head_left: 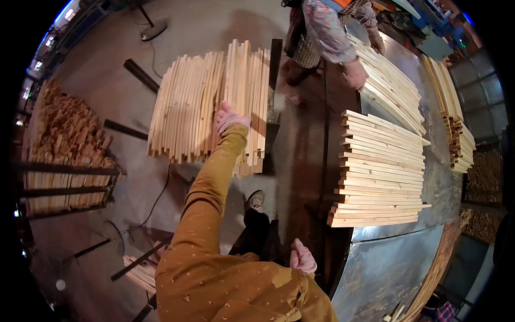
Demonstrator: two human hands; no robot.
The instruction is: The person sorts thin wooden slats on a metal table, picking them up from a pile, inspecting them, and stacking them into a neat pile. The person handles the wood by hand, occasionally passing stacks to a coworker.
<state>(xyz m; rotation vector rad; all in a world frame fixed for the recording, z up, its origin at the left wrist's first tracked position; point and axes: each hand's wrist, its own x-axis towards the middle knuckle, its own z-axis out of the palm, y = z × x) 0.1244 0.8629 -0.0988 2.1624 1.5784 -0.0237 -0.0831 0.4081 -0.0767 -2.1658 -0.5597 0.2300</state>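
- The left hand (232,117), reaching out in a mustard-yellow patterned sleeve (206,185), is resting on the stack of long, pale wooden strips (185,107); its fingers are bending over the top, but whether they are pinching a strip I cannot tell.
- That stack is lying left of the worktop, above dark metal bars (140,75) that are jutting out at its left side; some strips near the hand are sitting higher than those to their left.
- The right hand (303,258) is hanging near the body, its fingers curling in toward the palm, the inside hidden from view.
- On the right, a grey sheet-metal worktop (391,263) is carrying a layered pile of pale wooden strips with uneven ends (382,172).
- Just beyond that pile, a co-worker's hand (354,74) is touching a slanting row of pale strips (394,80).
- Farther right, another long stack of pale strips (445,102) is lying along the worktop's far side.
- At the far left, a large heap of short wooden pieces (70,129) is rising behind dark metal rails (70,190).
- A dark shoe (256,200) is standing on the grey floor below the stack.
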